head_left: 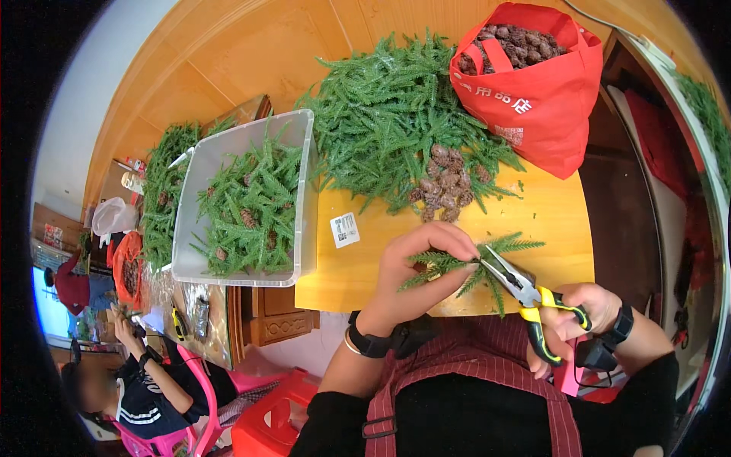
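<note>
My left hand (426, 263) pinches an artificial pine sprig (499, 278) near its middle, over the front of the yellow table (381, 276). My right hand (567, 324) is wrapped round the yellow and black handles of a pair of pliers (525, 293). The pliers' jaw tips meet the sprig's centre beside my left fingertips; whether they bite on its stem I cannot make out. Just beyond the sprig lies a small heap of brown pine cones (445, 183). A large pile of green artificial pine sprigs (388, 114) spreads behind them.
A clear plastic bin (304, 221) holding sprigs with cones stands at the left. At the back right is a red bag (533, 114) full of pine cones. A white label card (345, 230) lies on the table. Another person (152, 388) sits at the far left, near a red stool (266, 426).
</note>
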The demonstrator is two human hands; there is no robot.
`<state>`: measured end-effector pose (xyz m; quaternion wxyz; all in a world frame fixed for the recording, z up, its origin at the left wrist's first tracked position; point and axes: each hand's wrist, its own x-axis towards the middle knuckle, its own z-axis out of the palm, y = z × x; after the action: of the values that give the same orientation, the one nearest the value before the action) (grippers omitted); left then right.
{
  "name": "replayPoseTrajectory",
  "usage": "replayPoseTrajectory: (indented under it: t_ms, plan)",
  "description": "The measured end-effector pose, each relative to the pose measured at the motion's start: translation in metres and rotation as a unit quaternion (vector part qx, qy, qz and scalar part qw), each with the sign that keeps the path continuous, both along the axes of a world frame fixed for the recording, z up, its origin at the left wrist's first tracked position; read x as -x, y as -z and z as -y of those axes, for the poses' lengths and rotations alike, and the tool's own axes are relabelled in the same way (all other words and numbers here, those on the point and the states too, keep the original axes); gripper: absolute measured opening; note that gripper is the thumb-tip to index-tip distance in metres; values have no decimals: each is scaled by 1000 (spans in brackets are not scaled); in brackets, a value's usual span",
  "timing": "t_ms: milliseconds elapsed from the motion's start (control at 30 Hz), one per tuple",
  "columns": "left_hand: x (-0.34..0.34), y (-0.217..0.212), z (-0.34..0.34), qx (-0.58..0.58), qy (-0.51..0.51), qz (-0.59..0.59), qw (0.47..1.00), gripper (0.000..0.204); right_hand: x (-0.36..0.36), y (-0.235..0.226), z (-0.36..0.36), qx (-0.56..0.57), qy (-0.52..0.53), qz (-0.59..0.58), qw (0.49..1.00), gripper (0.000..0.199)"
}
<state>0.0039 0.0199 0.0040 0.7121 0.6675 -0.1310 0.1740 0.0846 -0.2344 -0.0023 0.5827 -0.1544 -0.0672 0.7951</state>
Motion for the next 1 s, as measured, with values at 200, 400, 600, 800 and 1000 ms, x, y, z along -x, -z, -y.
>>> replayPoseTrajectory:
  t_ms: [200, 400, 600, 800, 1000]
  plan:
    - [1, -10, -4, 40, 49, 59, 996, 20, 4, -22, -7, -5, -23, 219, 975, 39]
    - [2, -11, -8, 20, 46, 62, 997, 19, 1, -12, 14, 17, 19, 166, 986, 35]
    - [4, -10, -12, -25, 29, 87, 996, 19, 7, -57, -10, 46, 38, 295, 954, 39]
    - [2, -15, -10, 7, 78, 105, 991, 19, 9, -54, 0, 52, -3, 163, 985, 37]
    - [3, -20, -12, 84, 108, 150, 979, 19, 9, -28, 13, -35, -13, -14, 999, 29]
